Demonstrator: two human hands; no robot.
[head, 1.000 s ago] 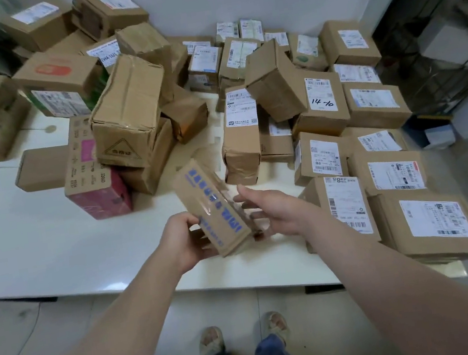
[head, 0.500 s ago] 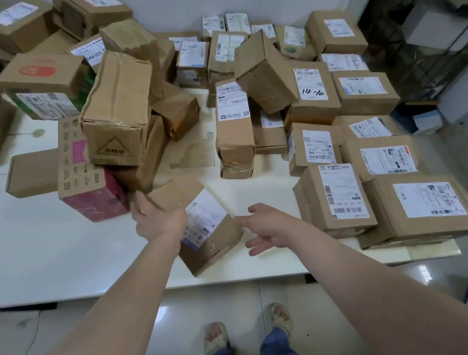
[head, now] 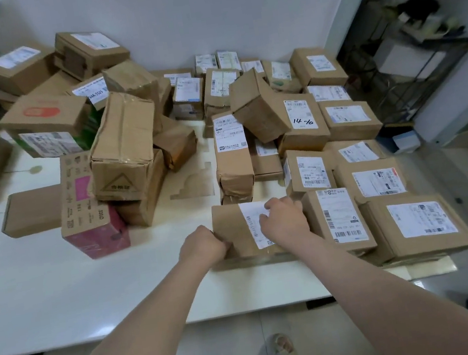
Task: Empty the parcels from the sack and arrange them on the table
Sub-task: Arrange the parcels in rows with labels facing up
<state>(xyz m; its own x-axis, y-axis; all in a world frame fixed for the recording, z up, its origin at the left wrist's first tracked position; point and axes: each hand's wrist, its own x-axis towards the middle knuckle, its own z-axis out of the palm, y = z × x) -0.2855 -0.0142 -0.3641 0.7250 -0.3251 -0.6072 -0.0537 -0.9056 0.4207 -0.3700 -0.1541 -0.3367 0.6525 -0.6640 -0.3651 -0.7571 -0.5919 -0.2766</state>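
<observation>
Lowered and turned since the earlier frame, parcel (head: 232, 232) now lies flat on table (head: 62, 294) near the front edge, label up, against box (head: 341, 216). Its long axis appears to run left-right along that edge. Left hand (head: 203, 244) grips its left edge; right hand (head: 283, 220) is curled over its right top.

Head view, close above, faces forward-down over table (head: 62, 294).
</observation>
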